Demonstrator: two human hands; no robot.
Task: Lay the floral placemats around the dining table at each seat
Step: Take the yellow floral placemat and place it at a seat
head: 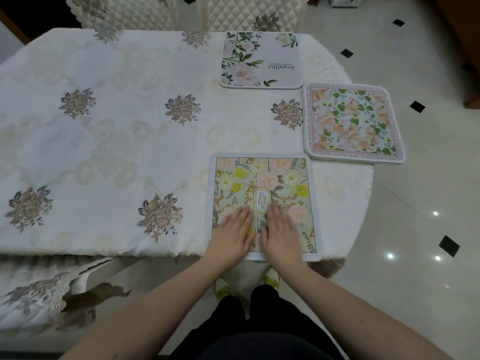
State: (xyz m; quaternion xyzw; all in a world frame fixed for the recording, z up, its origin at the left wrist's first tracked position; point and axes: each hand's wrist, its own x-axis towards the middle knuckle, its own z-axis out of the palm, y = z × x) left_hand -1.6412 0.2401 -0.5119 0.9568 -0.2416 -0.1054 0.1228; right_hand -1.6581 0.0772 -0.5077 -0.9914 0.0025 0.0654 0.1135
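- Your left hand (232,233) lies flat, palm down, fingers straight and together, at lower centre of the frame.
- Your right hand (281,232) lies flat just beside it, likewise.
- Both bare forearms reach in from the bottom corners.

Two cream quilted chair backs (249,14) stand just beyond the far edge of an embroidered white tablecloth (104,141); glossy black-diamond floor tiles (415,229) lie beside it.

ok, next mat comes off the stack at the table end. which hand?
Right, probably. Both hands, left and right, press flat on the garden placemat; the stacked placemats lie on the right hand's side, so the left would cross over.
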